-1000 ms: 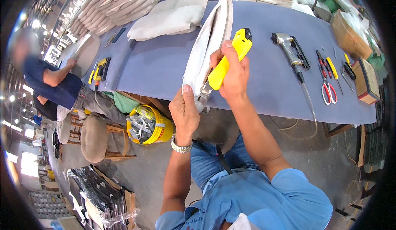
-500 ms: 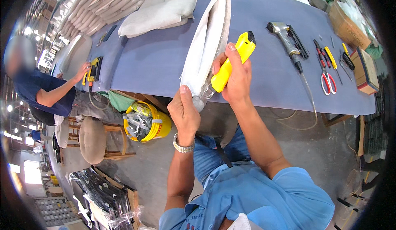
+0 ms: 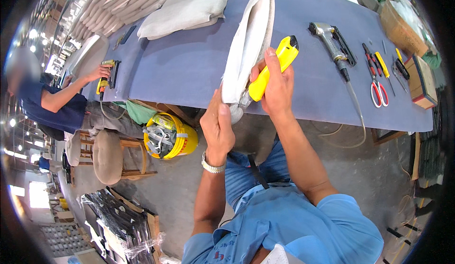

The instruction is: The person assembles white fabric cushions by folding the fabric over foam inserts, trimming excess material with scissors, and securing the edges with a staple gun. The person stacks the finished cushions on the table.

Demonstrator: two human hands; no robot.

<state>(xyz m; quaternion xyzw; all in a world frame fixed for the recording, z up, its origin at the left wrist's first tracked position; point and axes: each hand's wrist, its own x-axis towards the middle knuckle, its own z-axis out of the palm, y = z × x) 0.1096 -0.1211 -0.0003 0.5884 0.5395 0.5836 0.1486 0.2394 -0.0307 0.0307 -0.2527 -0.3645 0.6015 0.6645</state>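
Observation:
A long, pale upholstered cushion [image 3: 247, 41] stands edge-on before me, its near end rounded and overhanging the table's front edge. My left hand [image 3: 218, 127] grips that end from the left, the thumb on the near side and some fingers hidden behind the fabric. In my right hand [image 3: 277, 86] is a yellow utility knife [image 3: 284, 58] with a black rear end, my fingers wrapped round its body. Its front end lies against the cushion's right side, near the lower tip; the blade cannot be made out.
On the blue-grey table [image 3: 185, 70] lie a pneumatic staple gun [image 3: 332, 44], red-handled scissors [image 3: 379, 93], a yellow screwdriver [image 3: 382, 65] and pliers [image 3: 368, 58]. Cushions [image 3: 187, 15] are stacked behind. A yellow bucket [image 3: 187, 141] stands below. At left, a co-worker holds another staple gun [image 3: 113, 72].
Cushion and hands have shifted slightly right. My left hand's fingers now reach higher along the cushion's left edge. The co-worker's staple gun has been raised and turned.

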